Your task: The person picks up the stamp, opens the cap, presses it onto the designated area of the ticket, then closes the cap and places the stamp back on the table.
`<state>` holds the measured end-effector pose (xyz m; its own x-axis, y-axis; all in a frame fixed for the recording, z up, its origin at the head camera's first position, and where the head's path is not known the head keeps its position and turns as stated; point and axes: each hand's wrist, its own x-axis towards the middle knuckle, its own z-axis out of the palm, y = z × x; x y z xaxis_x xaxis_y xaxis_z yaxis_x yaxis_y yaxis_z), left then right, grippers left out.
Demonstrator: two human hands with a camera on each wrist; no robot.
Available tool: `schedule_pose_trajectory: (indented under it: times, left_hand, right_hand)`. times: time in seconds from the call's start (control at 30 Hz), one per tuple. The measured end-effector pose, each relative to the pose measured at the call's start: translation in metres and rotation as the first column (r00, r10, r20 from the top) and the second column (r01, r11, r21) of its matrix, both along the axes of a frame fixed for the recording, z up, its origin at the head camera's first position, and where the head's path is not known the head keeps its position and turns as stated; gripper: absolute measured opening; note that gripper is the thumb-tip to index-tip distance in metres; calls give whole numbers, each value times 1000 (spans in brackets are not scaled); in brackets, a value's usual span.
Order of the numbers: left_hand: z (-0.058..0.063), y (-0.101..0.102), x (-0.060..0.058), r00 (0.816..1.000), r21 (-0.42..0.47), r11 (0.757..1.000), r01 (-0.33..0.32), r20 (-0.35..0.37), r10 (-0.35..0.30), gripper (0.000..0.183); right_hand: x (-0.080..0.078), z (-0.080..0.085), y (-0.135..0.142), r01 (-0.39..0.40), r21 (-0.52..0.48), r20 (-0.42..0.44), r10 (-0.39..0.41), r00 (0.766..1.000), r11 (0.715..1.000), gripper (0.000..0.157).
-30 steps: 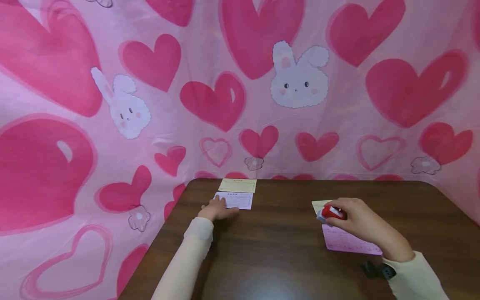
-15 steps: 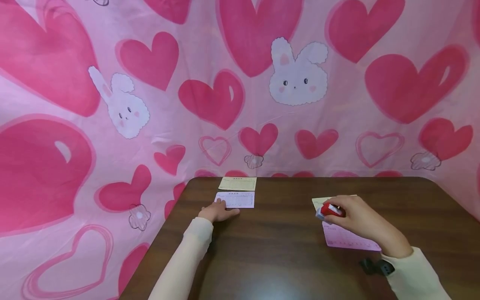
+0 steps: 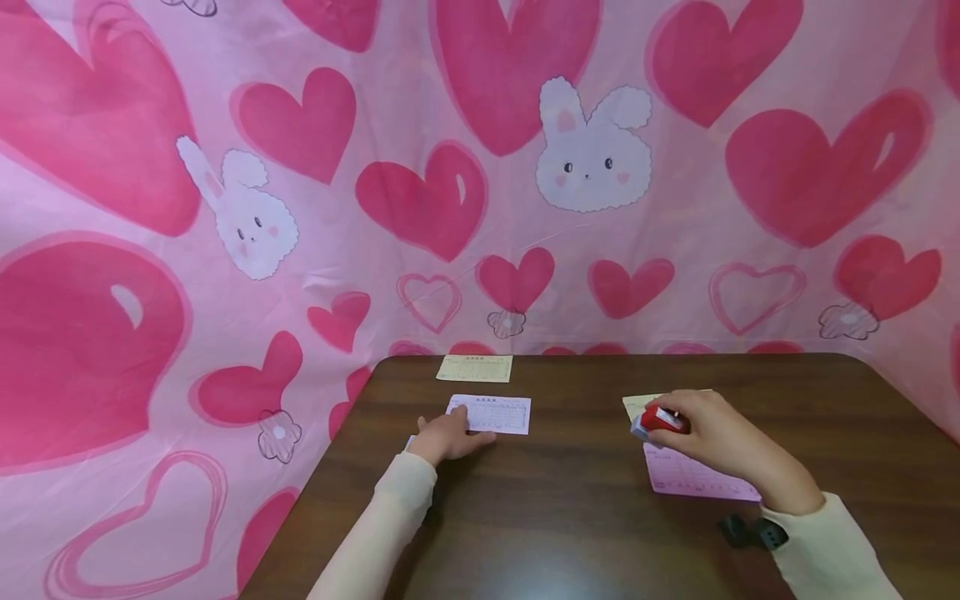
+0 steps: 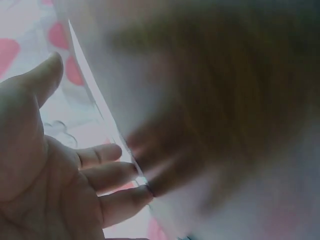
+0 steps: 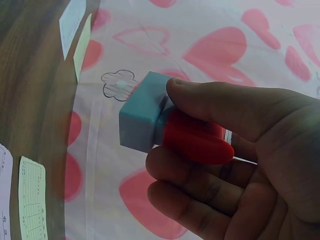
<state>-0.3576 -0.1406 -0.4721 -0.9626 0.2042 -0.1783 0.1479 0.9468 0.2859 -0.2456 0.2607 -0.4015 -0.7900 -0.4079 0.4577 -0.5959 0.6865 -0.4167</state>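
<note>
So the red-handled stamp-looking thing with a light blue block end (image 3: 663,420) is up in the air over the right side of the table, clamped between thumb and forefinger of the right hand (image 3: 716,435); the other fingers curl below it. Biggest worry imo: it's a small pinch near the block, so a slip or twist could drop it or land it crooked. Can't see the block's end face, so no clue if it's capped or inked; if it's bare, a careless dip could mark the pale yellow paper slip (image 3: 633,406) or the pink paper slip (image 3: 697,473) below.

Over on the left, the left hand (image 3: 450,435) has its fingers loosely extended, thumb out to the side, fingertips on the lilac-white printed paper slip (image 3: 501,415). Nothing's pinching it, so uneven pressure could skew it, or a dragged edge could crease it. The far pale yellow paper slip (image 3: 475,368) lies just behind, apart.

Count: one stamp thing, two hands, four slips (two yellow, one pink, one lilac-white), one dark brown wood-look table (image 3: 555,492), one pink heart-and-bunny curtain (image 3: 420,100).
</note>
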Motion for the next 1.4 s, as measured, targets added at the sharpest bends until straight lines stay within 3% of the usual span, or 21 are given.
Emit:
schedule_pose_trajectory:
  times: [0.17, 0.37, 0.53, 0.83, 1.1, 1.27, 1.4]
  left_hand:
    - [1, 13, 16, 999, -34, 998, 50, -14, -51, 80]
    - [4, 29, 42, 990, -50, 989, 139, 20, -138, 67]
    - [6, 40, 60, 981, -71, 980, 186, 61, -182, 79]
    - [5, 42, 77, 971, -72, 976, 208, 140, -196, 90]
    - [5, 43, 93, 945, -1, 957, 291, 158, -287, 87]
    - [4, 45, 101, 931, -1, 942, 336, 149, -332, 86]
    - [4, 48, 106, 917, 3, 927, 374, 147, -370, 87]
  right_hand:
    - [-1, -2, -1, -46, -20, -53, 45, 998, 999, 27]
    - [-2, -4, -2, -54, -16, -86, 53, 995, 998, 27]
    - [-2, -6, -3, -38, 13, -102, 39, 994, 999, 28]
    - [1, 0, -2, -1, 8, 0, 1, 1000, 1000, 28]
    - [0, 2, -3, -2, 16, 19, 2, 1000, 1000, 28]
    - [0, 0, -5, -27, 3, 8, 27, 1000, 1000, 27]
    - [1, -2, -9, -28, 11, 50, 28, 998, 1000, 28]
